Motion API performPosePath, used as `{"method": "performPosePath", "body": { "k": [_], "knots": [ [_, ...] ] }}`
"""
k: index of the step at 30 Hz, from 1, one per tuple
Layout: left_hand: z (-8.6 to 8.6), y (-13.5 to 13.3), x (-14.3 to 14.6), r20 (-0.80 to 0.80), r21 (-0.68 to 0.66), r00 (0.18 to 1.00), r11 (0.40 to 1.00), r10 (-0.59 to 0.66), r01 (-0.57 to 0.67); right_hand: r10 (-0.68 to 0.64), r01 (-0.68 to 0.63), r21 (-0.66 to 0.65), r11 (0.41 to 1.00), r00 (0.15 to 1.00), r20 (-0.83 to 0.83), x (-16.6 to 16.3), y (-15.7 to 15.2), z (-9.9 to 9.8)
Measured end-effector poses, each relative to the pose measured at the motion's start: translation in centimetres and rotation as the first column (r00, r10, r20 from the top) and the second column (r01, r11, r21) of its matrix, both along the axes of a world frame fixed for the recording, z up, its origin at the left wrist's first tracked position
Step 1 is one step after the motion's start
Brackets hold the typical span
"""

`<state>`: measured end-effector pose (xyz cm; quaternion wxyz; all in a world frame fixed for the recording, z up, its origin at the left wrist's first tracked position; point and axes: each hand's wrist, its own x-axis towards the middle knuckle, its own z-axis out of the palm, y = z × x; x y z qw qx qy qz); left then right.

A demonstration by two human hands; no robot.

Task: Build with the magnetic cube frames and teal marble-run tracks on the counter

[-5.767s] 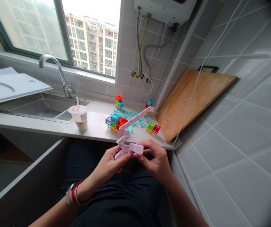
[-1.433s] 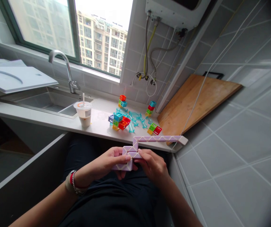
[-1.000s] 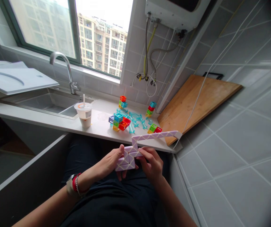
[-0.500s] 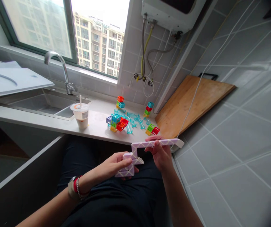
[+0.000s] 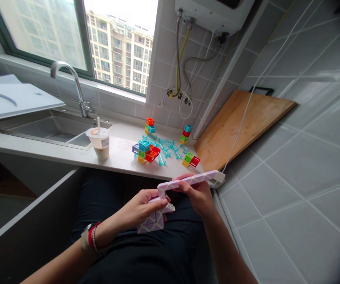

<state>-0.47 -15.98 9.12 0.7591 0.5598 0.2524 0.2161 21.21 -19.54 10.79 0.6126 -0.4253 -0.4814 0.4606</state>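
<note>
- Left hand (image 5: pixel 146 205), lower centre, thumb uppermost, pinches the folded part of the lilac snake puzzle (image 5: pixel 154 221).
- Right hand (image 5: pixel 200 196), angled up from lower right, pinches its straight section.
- Left of centre, a lidded plastic cup (image 5: pixel 100 143) holds milky drink (image 5: pixel 102 153).
- The puzzle spans both grips, its white tip (image 5: pixel 219 176) jutting rightward.

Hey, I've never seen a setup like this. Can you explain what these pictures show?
There's no machine here, just a person's two bare hands. Every picture comes from one camera worn on the head, looking forward and down. The left hand grips the folded end of a jointed lilac-and-white puzzle stick; the right hand holds its long straight part. On the white counter are a clear cup with a straw, colourful open-sided blocks and see-through turquoise pieces.
</note>
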Motion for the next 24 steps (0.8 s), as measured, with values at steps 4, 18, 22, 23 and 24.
{"method": "performPosePath", "body": {
  "k": [4, 18, 22, 23, 24],
  "knots": [
    [0.7, 0.0, -0.1, 0.011, 0.043, 1.0, 0.999, -0.003, 0.002, -0.006, 0.003, -0.044, 0.999, 0.998, -0.07, -0.4, 0.1, -0.1],
    [1.4, -0.6, 0.2, -0.03, 0.054, 0.997, 0.996, 0.072, -0.07, -0.18, 0.01, 0.288, 0.958, 0.799, 0.573, -1.7, -1.2, 1.7],
    [1.2, -0.5, 0.1, -0.022, 0.007, 0.998, 0.998, 0.064, -0.064, -0.218, -0.111, 0.402, 0.909, 0.697, 0.683, -1.6, -2.0, 2.5],
    [1.2, -0.4, 0.1, -0.016, 0.003, 0.998, 0.998, 0.064, -0.064, -0.202, -0.144, 0.402, 0.904, 0.685, 0.7, -1.6, -2.2, 2.7],
    [1.2, -0.4, 0.1, -0.004, 0.01, 0.997, 0.997, 0.073, -0.073, -0.183, -0.181, 0.396, 0.9, 0.667, 0.722, -1.5, -2.4, 2.8]
  ]
}}
